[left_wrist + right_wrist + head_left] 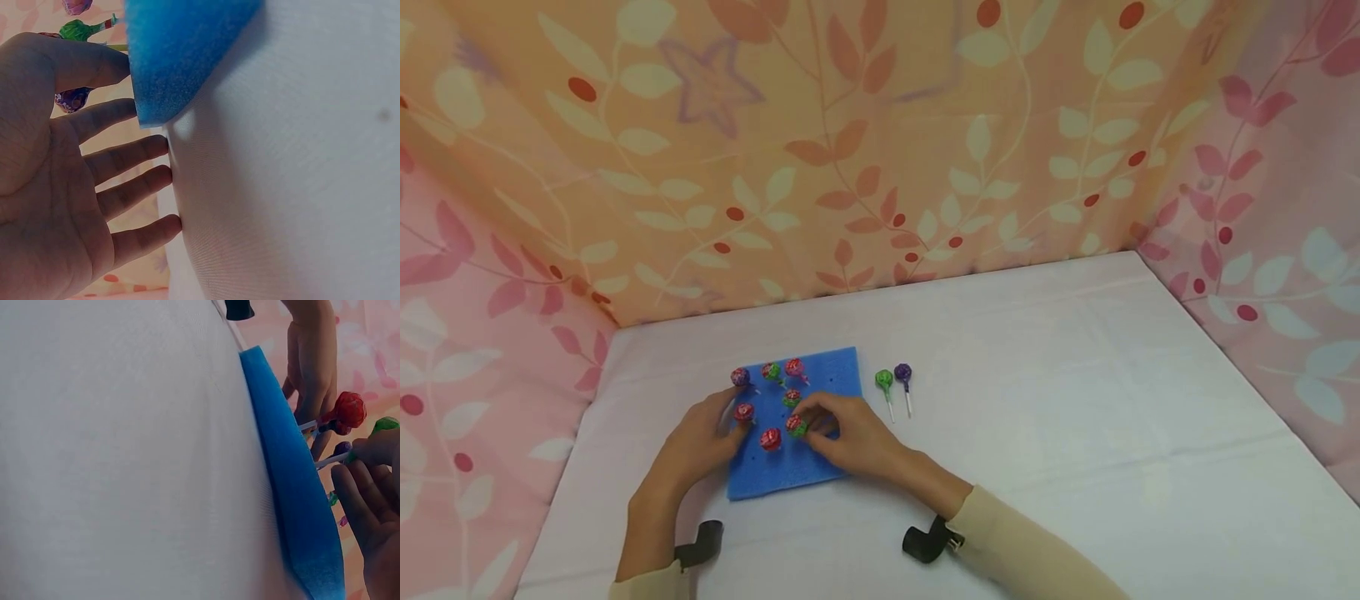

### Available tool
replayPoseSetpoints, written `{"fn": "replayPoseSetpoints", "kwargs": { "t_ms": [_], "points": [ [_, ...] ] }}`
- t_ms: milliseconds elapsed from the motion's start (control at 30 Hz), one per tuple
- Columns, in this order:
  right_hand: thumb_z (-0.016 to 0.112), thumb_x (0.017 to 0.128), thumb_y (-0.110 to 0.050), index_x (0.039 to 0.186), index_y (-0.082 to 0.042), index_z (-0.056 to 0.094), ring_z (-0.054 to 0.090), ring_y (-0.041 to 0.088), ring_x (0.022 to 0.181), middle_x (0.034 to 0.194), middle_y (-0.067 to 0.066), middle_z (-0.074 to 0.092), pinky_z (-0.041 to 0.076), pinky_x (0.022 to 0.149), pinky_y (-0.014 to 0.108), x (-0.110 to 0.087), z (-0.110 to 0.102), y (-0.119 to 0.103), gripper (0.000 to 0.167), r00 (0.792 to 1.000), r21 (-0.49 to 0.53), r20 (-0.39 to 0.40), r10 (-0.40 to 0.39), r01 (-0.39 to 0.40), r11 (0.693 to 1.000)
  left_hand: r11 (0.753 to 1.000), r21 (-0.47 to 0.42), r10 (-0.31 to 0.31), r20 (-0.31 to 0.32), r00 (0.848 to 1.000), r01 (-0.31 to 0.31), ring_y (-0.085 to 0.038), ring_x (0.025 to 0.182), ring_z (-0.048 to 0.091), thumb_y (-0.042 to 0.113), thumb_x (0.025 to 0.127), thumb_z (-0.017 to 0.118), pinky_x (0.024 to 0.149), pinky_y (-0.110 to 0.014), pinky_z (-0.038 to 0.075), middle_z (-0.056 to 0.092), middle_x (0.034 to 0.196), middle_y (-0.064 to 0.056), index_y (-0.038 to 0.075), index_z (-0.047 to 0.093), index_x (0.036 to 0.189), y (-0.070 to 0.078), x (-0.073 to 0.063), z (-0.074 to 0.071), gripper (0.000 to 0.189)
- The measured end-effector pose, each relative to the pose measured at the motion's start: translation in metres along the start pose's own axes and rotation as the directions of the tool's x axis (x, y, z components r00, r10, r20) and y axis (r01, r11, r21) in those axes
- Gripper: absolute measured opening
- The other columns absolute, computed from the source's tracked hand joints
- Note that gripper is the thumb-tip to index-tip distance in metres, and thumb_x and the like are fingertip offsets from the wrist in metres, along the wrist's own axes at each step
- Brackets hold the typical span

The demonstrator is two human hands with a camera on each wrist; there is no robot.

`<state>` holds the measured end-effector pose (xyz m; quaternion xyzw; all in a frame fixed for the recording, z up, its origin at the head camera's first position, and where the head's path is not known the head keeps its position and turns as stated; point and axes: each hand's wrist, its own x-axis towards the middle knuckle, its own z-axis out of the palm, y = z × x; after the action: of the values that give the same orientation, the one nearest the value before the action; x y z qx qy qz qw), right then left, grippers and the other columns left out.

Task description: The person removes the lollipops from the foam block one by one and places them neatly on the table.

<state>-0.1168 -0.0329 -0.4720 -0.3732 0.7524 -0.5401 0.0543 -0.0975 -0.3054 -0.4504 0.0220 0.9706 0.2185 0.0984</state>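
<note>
A blue foam board (pixel 790 475) lies on the white table with several wrapped lollipops standing in it. My right hand (pixel 857 437) pinches a red-and-green lollipop (pixel 796 426) just below its head. In the right wrist view that lollipop's white stick (pixel 331 461) meets the foam's top face. My left hand (pixel 703 437) rests at the board's left side. In the left wrist view, its thumb and index finger touch the foam edge (pixel 169 87), with the other fingers spread against the table. Near it are a red lollipop (pixel 744 412) and a purple one (pixel 741 377).
To the right of the board, a green lollipop (pixel 884 379) and a dark purple lollipop (pixel 903 372) lie on the table. Another red lollipop (pixel 771 439) stands close to my right fingertips. Patterned cloth (pixel 880 167) walls the back and sides of the table.
</note>
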Motion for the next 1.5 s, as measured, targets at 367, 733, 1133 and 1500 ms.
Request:
{"fn": "replayPoseSetpoints", "kwargs": {
  "t_ms": [367,733,1133,1500],
  "points": [
    [0.072,0.095,-0.002,0.126,-0.009,0.067,0.074,0.01,0.101,0.116,0.011,0.077,0.064,0.086,0.019,0.0,-0.001,-0.003,0.032,0.995,0.121,-0.091,0.038,-0.027,0.992,1.0,0.01,-0.002,0.012,1.0,0.002,-0.058,0.148,0.041,0.028,0.1,0.063,0.118,-0.076,0.036,0.047,0.159,-0.032,-0.002,0.041,0.159,-0.002,-0.001,-0.003,0.069],
    [0.072,0.095,-0.003,0.126,-0.009,0.066,0.075,0.016,0.101,0.115,0.011,0.077,0.065,0.082,0.021,-0.014,-0.018,-0.007,0.032,0.99,0.109,-0.127,0.062,-0.049,0.993,1.0,0.01,0.01,0.015,1.0,-0.01,-0.058,0.147,0.042,0.027,0.101,0.063,0.118,-0.076,0.036,0.047,0.159,-0.032,-0.003,0.041,0.159,-0.001,0.001,0.0,0.069],
    [0.073,0.097,-0.003,0.131,-0.011,0.064,0.076,0.02,0.1,0.118,0.01,0.077,0.066,0.082,0.023,-0.033,-0.043,0.001,0.037,0.971,0.087,-0.22,0.097,-0.08,0.993,1.0,0.012,-0.007,0.023,1.0,0.007,-0.059,0.147,0.041,0.032,0.102,0.063,0.116,-0.078,0.036,0.046,0.159,-0.033,-0.001,0.039,0.16,-0.002,0.0,-0.003,0.071],
    [0.075,0.094,-0.002,0.129,-0.013,0.069,0.076,0.02,0.098,0.109,0.008,0.077,0.066,0.078,0.023,-0.039,-0.067,0.007,0.037,0.931,0.061,-0.314,0.183,-0.173,0.983,1.0,0.001,-0.005,0.022,1.0,0.005,-0.058,0.147,0.04,0.031,0.101,0.065,0.116,-0.077,0.036,0.046,0.159,-0.032,-0.001,0.039,0.16,-0.001,-0.001,-0.002,0.072]
  ]
}}
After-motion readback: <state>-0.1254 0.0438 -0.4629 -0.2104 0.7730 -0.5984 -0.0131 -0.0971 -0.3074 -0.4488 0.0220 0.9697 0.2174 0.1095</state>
